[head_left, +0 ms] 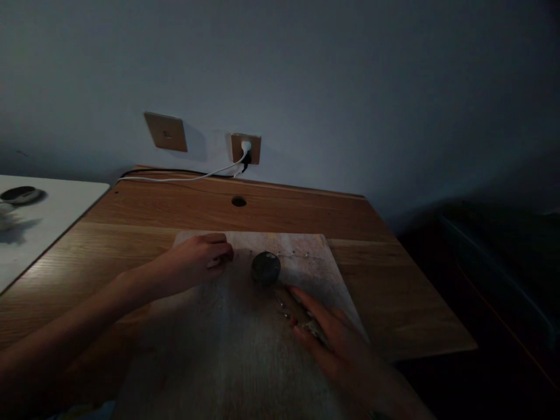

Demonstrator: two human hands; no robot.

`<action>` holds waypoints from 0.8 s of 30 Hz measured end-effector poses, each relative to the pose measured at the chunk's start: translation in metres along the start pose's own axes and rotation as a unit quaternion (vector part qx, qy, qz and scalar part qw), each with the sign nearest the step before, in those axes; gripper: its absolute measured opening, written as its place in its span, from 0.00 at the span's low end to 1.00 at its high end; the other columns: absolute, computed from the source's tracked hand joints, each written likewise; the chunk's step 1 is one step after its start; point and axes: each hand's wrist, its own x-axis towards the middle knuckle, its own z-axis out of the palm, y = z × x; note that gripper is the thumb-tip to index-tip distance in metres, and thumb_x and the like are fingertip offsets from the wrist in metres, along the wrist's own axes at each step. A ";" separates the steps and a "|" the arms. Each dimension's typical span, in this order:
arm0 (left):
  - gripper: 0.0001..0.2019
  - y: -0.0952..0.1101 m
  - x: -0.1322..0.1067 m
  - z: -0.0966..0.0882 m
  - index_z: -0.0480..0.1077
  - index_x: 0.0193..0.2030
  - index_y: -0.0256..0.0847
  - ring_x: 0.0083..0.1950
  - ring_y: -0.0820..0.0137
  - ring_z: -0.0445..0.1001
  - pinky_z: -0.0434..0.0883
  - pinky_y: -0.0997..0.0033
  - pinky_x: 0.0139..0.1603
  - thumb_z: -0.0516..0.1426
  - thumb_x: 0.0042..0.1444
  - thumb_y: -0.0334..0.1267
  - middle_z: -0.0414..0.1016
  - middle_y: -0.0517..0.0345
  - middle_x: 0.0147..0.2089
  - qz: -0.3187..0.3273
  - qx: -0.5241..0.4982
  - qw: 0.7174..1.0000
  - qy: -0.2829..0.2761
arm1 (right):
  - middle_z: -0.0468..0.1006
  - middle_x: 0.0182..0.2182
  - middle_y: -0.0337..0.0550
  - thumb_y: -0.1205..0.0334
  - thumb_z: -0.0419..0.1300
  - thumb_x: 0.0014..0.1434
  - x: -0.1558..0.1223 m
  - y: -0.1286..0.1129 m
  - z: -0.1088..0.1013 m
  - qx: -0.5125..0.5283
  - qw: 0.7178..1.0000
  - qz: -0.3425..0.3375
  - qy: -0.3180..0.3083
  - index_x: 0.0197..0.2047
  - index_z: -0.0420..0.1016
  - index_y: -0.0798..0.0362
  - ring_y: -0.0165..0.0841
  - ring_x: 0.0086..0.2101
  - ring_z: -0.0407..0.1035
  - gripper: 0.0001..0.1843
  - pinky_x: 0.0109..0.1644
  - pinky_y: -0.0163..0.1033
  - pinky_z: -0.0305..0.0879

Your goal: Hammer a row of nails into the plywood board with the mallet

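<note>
Wooden desk (131, 233), pale mat (227, 350) (dim), round dark object (265, 268), hands (199, 259) beside

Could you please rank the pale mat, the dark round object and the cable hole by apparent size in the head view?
Largest: pale mat.
Then: dark round object.
Smallest: cable hole, though it sits farther away.

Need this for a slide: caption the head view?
Dim desk: left hand curled on a pale mat, right hand flat near a dark round object.
</note>
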 end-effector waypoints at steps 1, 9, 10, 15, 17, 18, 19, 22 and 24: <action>0.08 -0.002 0.003 0.002 0.77 0.40 0.41 0.38 0.68 0.77 0.71 0.71 0.39 0.56 0.61 0.31 0.78 0.55 0.40 -0.007 -0.016 1.000 0.000 | 0.69 0.68 0.47 0.42 0.54 0.71 0.000 0.001 0.001 -0.001 1.000 0.002 0.003 0.76 0.58 0.40 0.49 0.66 0.63 0.34 0.69 0.62 0.62; 0.09 -0.005 0.019 0.006 0.79 0.44 0.39 0.41 0.66 0.79 0.72 0.68 0.43 0.58 0.60 0.29 0.81 0.57 0.41 -0.090 -0.056 0.994 -0.018 | 0.72 0.66 0.49 0.42 0.54 0.72 0.001 0.002 0.001 -0.005 1.000 0.010 0.007 0.76 0.58 0.42 0.49 0.66 0.64 0.35 0.69 0.62 0.62; 0.09 -0.005 0.018 0.005 0.79 0.45 0.39 0.42 0.66 0.78 0.72 0.68 0.45 0.58 0.61 0.29 0.81 0.56 0.43 -0.078 -0.039 0.996 -0.014 | 0.72 0.66 0.50 0.42 0.54 0.72 0.002 0.001 0.000 -0.003 1.000 0.007 0.006 0.77 0.58 0.42 0.49 0.65 0.65 0.34 0.69 0.62 0.62; 0.05 0.001 0.020 -0.001 0.77 0.42 0.38 0.44 0.63 0.75 0.71 0.62 0.49 0.59 0.63 0.33 0.76 0.51 0.45 0.025 0.113 0.993 -0.018 | 0.69 0.68 0.49 0.41 0.54 0.71 0.002 0.001 0.000 0.004 1.000 0.012 0.003 0.77 0.58 0.42 0.49 0.66 0.64 0.35 0.69 0.62 0.61; 0.03 0.006 0.025 -0.001 0.76 0.41 0.38 0.45 0.60 0.75 0.71 0.59 0.50 0.60 0.61 0.33 0.76 0.50 0.43 0.036 0.168 0.984 -0.040 | 0.69 0.68 0.48 0.41 0.54 0.71 0.001 0.001 0.000 0.004 1.000 0.012 0.002 0.77 0.58 0.42 0.49 0.66 0.64 0.36 0.70 0.62 0.61; 0.03 0.008 0.028 0.000 0.76 0.41 0.38 0.46 0.58 0.75 0.71 0.58 0.52 0.62 0.60 0.33 0.76 0.50 0.43 0.035 0.186 0.981 -0.049 | 0.71 0.67 0.48 0.41 0.54 0.71 0.001 0.001 0.000 0.004 1.000 0.009 0.001 0.77 0.58 0.42 0.48 0.65 0.65 0.36 0.70 0.62 0.61; 0.04 0.011 0.032 0.000 0.76 0.40 0.39 0.47 0.57 0.76 0.70 0.57 0.52 0.63 0.58 0.33 0.76 0.50 0.42 0.034 0.196 0.979 -0.055 | 0.72 0.66 0.48 0.41 0.53 0.71 0.001 0.001 0.000 0.004 1.000 0.007 0.000 0.77 0.57 0.42 0.48 0.64 0.66 0.35 0.69 0.62 0.62; 0.05 0.016 0.043 0.002 0.76 0.38 0.39 0.46 0.55 0.76 0.70 0.56 0.52 0.65 0.54 0.32 0.77 0.50 0.40 0.022 0.196 0.979 -0.060 | 0.76 0.61 0.48 0.42 0.53 0.71 0.001 -0.001 0.000 0.006 1.000 0.009 -0.003 0.77 0.57 0.42 0.48 0.61 0.69 0.35 0.67 0.62 0.64; 0.04 0.016 0.048 0.001 0.75 0.35 0.40 0.44 0.56 0.77 0.70 0.57 0.51 0.65 0.53 0.31 0.77 0.51 0.39 0.015 0.179 0.982 -0.060 | 0.76 0.62 0.48 0.42 0.53 0.71 0.002 -0.001 0.000 0.010 1.000 0.005 0.001 0.77 0.58 0.41 0.48 0.61 0.69 0.35 0.67 0.61 0.65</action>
